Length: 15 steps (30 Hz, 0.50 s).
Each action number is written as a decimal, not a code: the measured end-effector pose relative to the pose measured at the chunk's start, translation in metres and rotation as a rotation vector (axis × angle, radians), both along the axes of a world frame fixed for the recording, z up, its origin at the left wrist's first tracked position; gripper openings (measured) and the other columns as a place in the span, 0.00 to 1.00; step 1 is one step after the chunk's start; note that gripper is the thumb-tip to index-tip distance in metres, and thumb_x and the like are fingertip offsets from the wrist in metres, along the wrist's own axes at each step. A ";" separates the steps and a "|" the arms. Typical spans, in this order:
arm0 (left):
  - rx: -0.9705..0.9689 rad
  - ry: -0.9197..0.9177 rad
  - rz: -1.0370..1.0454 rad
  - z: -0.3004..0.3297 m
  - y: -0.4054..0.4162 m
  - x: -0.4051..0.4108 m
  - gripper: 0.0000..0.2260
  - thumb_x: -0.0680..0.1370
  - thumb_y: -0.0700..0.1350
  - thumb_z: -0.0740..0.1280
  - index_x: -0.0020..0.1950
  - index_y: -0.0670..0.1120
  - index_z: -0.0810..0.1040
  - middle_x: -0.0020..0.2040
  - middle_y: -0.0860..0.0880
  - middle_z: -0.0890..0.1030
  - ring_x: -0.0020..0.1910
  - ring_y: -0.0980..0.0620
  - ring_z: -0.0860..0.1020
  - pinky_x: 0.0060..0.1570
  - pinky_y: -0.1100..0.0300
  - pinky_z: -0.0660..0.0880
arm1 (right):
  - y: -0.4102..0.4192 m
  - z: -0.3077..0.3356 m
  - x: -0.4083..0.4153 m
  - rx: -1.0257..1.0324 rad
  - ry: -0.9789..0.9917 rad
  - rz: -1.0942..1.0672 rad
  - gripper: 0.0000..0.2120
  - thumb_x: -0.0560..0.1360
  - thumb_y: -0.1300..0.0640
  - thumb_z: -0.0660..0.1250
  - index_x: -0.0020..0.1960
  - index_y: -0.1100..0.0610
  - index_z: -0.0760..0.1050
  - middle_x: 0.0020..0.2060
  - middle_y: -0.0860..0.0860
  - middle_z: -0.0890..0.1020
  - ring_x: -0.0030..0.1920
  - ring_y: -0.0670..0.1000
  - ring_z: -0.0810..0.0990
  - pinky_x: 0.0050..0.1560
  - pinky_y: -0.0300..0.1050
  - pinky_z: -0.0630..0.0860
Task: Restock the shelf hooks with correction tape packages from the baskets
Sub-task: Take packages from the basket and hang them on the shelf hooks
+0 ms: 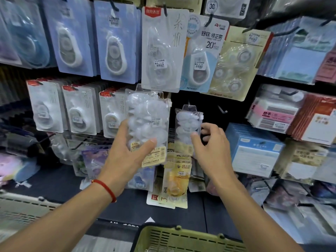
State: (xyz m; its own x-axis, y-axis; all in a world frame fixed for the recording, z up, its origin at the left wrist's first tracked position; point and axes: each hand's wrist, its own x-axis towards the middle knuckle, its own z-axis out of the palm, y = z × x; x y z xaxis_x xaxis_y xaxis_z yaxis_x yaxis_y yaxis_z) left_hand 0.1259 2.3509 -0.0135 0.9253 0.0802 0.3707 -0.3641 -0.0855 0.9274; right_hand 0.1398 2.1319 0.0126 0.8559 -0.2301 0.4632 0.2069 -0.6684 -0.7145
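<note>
My left hand [125, 151] grips a stack of clear correction tape packages [147, 122] with a yellowish label at the bottom, held upright in front of the shelf. To its right, my right hand [209, 144] holds a single clear correction tape package [188, 124] between thumb and fingers, its hang tab up near a dark gap in the display. A bare hook [222, 110] juts out just right of that package. A green basket [181, 239] sits below, at the bottom centre.
Hooks around hold many hanging packages: blue-backed tapes [114, 42] upper left, white-carded ones [80, 110] left, yellow ones [177, 180] below. Sticky-note packs [272, 115] and a blue pack [254, 148] hang right. A grey basket [18, 208] stands lower left.
</note>
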 end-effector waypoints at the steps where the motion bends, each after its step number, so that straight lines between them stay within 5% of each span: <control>1: -0.040 0.024 -0.042 -0.002 -0.003 0.001 0.34 0.71 0.56 0.79 0.73 0.64 0.69 0.64 0.62 0.81 0.63 0.64 0.80 0.62 0.58 0.78 | 0.002 -0.002 -0.003 0.023 -0.006 0.054 0.17 0.81 0.46 0.68 0.67 0.49 0.75 0.58 0.45 0.77 0.56 0.45 0.78 0.60 0.47 0.77; 6: -0.165 0.078 -0.205 -0.007 -0.016 0.004 0.32 0.67 0.44 0.85 0.64 0.64 0.77 0.63 0.54 0.85 0.62 0.51 0.84 0.58 0.55 0.83 | 0.017 -0.005 -0.010 0.214 0.075 0.264 0.12 0.78 0.40 0.72 0.58 0.42 0.78 0.51 0.42 0.83 0.50 0.37 0.82 0.48 0.32 0.78; 10: -0.263 0.137 -0.288 -0.007 -0.020 0.005 0.29 0.67 0.48 0.85 0.62 0.63 0.78 0.62 0.49 0.86 0.62 0.45 0.85 0.57 0.50 0.84 | 0.014 -0.004 -0.007 0.461 0.187 0.293 0.11 0.78 0.47 0.74 0.56 0.50 0.80 0.48 0.49 0.88 0.47 0.47 0.88 0.55 0.56 0.85; 15: -0.205 0.145 -0.101 -0.003 -0.013 0.009 0.33 0.73 0.54 0.78 0.76 0.59 0.70 0.71 0.56 0.79 0.72 0.50 0.76 0.73 0.41 0.72 | 0.001 -0.002 0.002 0.508 0.082 0.193 0.10 0.81 0.49 0.71 0.60 0.49 0.76 0.48 0.48 0.89 0.47 0.49 0.88 0.55 0.61 0.84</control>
